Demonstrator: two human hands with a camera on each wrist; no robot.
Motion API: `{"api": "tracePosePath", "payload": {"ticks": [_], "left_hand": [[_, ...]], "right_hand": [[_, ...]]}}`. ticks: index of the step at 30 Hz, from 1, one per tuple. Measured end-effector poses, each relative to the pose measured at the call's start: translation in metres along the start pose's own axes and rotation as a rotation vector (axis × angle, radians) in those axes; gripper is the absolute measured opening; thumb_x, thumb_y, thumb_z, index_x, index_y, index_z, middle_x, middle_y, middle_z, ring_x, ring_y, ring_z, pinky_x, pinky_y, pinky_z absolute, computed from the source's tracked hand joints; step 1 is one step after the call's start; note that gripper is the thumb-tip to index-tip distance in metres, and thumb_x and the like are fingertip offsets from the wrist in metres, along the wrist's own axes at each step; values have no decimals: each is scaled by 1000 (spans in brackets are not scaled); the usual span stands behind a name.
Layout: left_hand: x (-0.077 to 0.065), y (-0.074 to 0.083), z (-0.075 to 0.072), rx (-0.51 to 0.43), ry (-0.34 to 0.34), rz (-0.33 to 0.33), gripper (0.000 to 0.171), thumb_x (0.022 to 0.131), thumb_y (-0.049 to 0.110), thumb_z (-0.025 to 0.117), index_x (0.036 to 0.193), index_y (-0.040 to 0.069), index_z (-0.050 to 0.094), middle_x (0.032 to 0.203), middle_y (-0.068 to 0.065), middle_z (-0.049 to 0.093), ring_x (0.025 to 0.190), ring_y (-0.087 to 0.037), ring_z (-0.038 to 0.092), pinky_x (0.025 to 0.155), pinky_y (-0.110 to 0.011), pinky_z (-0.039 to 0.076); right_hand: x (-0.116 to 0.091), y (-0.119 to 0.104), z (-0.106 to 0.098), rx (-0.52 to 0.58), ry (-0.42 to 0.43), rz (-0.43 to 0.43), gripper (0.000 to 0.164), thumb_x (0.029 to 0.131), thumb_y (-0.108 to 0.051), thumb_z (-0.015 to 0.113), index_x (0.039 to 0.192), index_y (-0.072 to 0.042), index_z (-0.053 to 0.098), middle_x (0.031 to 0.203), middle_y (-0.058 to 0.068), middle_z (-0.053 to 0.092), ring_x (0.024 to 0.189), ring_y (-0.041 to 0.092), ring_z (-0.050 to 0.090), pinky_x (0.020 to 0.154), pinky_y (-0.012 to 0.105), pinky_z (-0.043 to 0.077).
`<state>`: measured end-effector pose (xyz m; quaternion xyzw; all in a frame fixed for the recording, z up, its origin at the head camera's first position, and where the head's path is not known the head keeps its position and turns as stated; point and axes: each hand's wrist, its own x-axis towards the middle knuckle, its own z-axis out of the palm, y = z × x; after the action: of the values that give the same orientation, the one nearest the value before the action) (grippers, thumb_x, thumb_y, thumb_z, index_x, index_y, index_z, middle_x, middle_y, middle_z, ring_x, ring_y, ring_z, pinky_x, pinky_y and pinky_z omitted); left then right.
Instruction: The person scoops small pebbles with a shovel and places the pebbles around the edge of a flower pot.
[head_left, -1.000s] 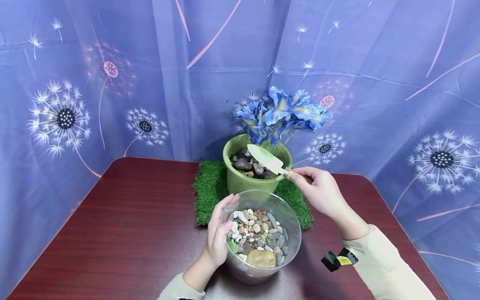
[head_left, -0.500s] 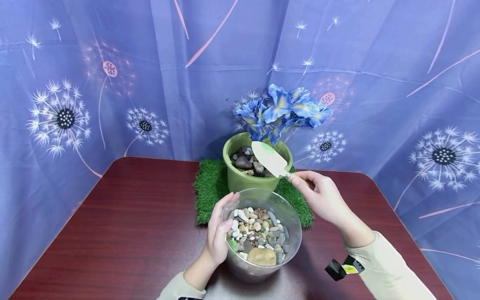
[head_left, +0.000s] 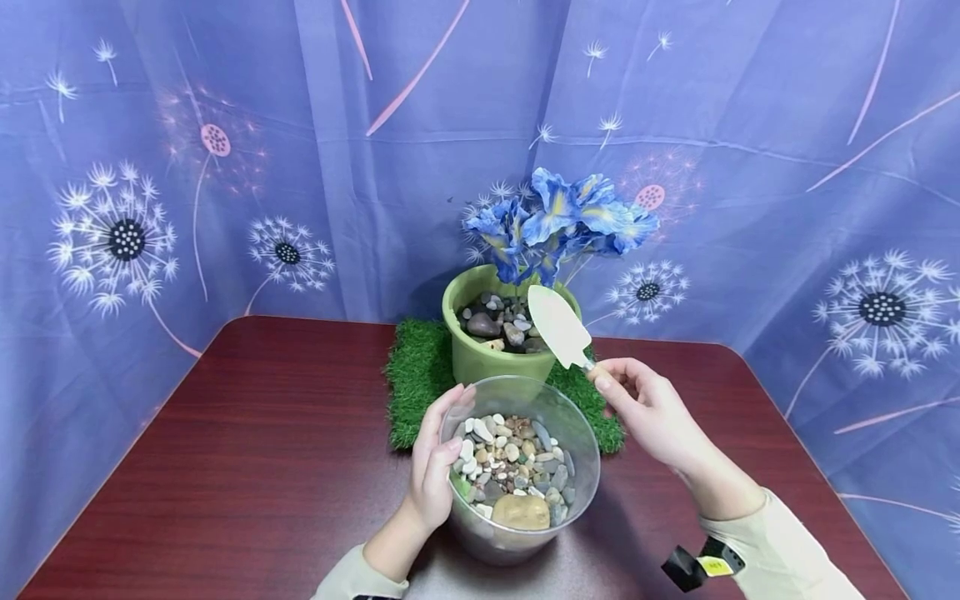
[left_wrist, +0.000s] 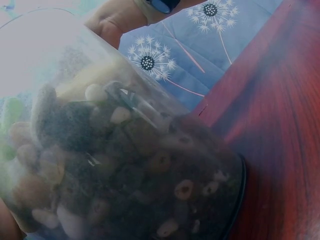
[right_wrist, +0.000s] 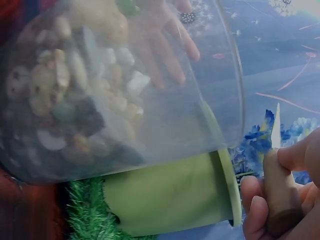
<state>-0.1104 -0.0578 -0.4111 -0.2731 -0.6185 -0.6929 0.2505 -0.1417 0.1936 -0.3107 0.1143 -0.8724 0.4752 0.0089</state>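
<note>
My right hand grips the wooden handle of a small garden trowel. The trowel's pale blade points up and left, overlapping the right rim of a green flower pot; no stones show on it. Inside the pot are dark and grey stones and blue irises. In front stands a clear round container, part filled with mixed pebbles and one big tan stone. My left hand rests against its left side, fingers spread straight along the wall in the right wrist view.
The pot stands on a green artificial grass mat, partly hidden behind the container. All this sits on a dark red wooden table. A blue dandelion-print curtain hangs close behind and at both sides.
My right hand has drawn the trowel right and slightly toward me, off the pot's middle, with its blade turned more upright. More small grey stones in the pot show. The left hand stays put.
</note>
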Motion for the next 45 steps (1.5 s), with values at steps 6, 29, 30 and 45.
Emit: {"api": "tracePosePath", "payload": {"ticks": [6,29,30,45], "left_hand": [[1,-1,0,5,1,33,54,82,-1,30,133,-18,31,128,-38,45,123,-27,50,109,-29,37],[0,2,-2,-10,-31,-22,55,83,1,29,135,-17,30,130,-38,43,123,-31,48,110,-32,37],[0,2,-2,-11,-34,-24,55,83,1,29,135,-17,29,130,-38,43,123,-31,48,110,-32,37],[6,6,-13,-70,-164,-110,57,82,-8,37,137,-16,25,136,-35,39,129,-19,44,110,-21,33]], "right_hand": [[-6,9,2,-6,14,-6,34,94,-21,56,120,1,58,87,6,58,63,10,55,48,25,47],[-26,37,1,288,-135,184,44,95,-24,54,126,6,46,82,-2,57,72,8,60,65,26,55],[-27,38,1,302,-138,191,44,95,-23,54,127,7,46,87,-2,59,74,8,60,66,26,56],[-43,65,-5,498,-163,275,32,97,-16,49,124,0,48,98,-2,64,82,7,63,69,24,57]]}}
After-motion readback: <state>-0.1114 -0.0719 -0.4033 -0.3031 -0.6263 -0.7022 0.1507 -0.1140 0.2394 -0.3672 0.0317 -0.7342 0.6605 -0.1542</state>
